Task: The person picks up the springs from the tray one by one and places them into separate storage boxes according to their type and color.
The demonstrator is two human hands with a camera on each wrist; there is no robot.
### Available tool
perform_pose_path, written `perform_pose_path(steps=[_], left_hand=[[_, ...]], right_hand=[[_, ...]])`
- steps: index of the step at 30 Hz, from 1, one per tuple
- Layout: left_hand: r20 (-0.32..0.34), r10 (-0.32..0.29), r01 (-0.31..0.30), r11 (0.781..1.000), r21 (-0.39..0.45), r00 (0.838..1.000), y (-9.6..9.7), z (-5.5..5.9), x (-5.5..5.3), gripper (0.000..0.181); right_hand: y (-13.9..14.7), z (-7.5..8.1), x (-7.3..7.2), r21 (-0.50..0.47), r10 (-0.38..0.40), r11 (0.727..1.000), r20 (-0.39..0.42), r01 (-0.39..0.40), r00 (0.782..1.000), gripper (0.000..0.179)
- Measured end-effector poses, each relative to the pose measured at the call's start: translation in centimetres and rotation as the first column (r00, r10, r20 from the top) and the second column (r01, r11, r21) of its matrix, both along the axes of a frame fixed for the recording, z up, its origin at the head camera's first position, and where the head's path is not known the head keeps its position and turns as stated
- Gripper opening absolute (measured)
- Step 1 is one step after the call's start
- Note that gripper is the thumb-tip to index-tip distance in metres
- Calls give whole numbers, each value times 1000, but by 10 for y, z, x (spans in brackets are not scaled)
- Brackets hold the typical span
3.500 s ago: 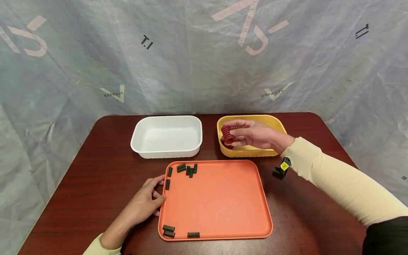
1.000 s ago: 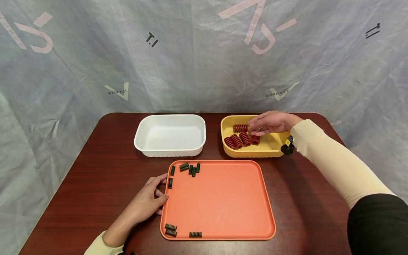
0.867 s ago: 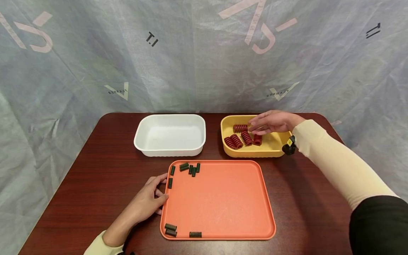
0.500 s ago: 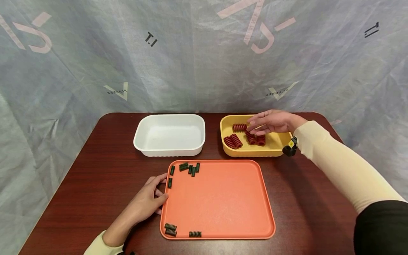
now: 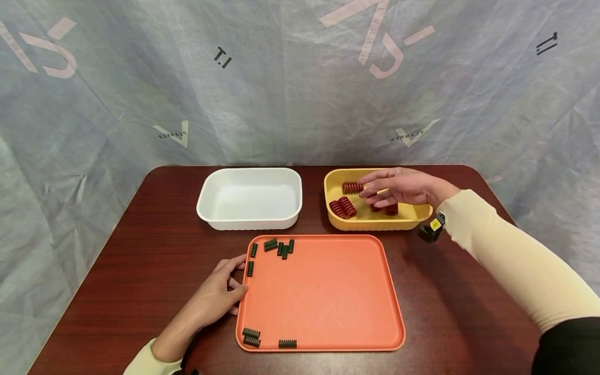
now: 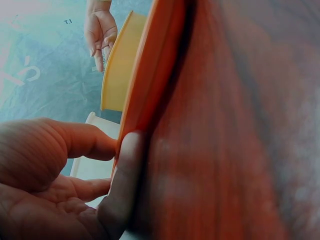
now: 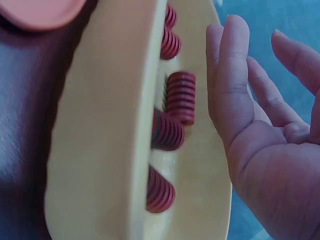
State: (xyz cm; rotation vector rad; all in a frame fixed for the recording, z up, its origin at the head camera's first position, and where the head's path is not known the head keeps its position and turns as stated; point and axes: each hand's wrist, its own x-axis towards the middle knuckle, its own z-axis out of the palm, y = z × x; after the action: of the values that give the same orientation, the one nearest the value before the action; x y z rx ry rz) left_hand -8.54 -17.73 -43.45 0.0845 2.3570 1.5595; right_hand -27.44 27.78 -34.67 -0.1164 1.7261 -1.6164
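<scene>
My right hand (image 5: 398, 187) hovers over the yellow bin (image 5: 337, 224), fingers extended and holding nothing. Several red coil springs (image 7: 181, 97) lie in the bin, some partly hidden behind the hand in the head view. A pair of them (image 5: 343, 207) lies side by side at the bin's left end. My left hand (image 5: 217, 291) grips the left rim of the orange tray (image 5: 323, 291); the left wrist view shows a finger (image 6: 127, 170) along the outer side of the rim. Small dark green springs (image 5: 285, 250) are grouped at the tray's upper left, with others (image 5: 251, 337) at its lower left.
A white bin (image 5: 248, 225) stands behind the tray, left of the yellow one. All of this sits on a dark reddish-brown table (image 5: 140, 250). A grey printed sheet (image 5: 281, 104) hangs behind the table.
About 3.5 seconds ago my right hand held red springs over the yellow bin; it has let them go. Two springs have since rolled rightward in the bin. My left hand stays put.
</scene>
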Motion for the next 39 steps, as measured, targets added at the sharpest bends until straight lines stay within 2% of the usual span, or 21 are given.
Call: perform_pose_path(steps=[4,10,21,27,33,36,39], left_hand=[[-1,-2,2,1000,-3,1000,0,0,0,64],[3,-1,1,1000,0,1000,0,0,0,63],[18,-5,5,1000,14,1000,-1,0,1,64],[18,-5,5,1000,12,1000,0,0,1,63],[16,-3,3,1000,9,1000,0,1,1,63],[15,-1,1,1000,10,1000,0,1,1,63],[14,-1,0,1000,10,1000,0,0,1,63]], right_hand=[[-2,0,11,-20,20,1000,-23,-20,1000,42],[-2,-1,29,-93,76,992,-60,-82,995,37],[2,-17,64,-196,122,971,-84,-137,989,37],[8,-24,82,-183,120,974,-93,-135,988,39],[12,-28,99,-184,148,968,-128,-170,981,41],[13,-29,108,-147,148,974,-158,-172,976,42],[14,-28,117,-68,132,987,-176,-146,975,44]])
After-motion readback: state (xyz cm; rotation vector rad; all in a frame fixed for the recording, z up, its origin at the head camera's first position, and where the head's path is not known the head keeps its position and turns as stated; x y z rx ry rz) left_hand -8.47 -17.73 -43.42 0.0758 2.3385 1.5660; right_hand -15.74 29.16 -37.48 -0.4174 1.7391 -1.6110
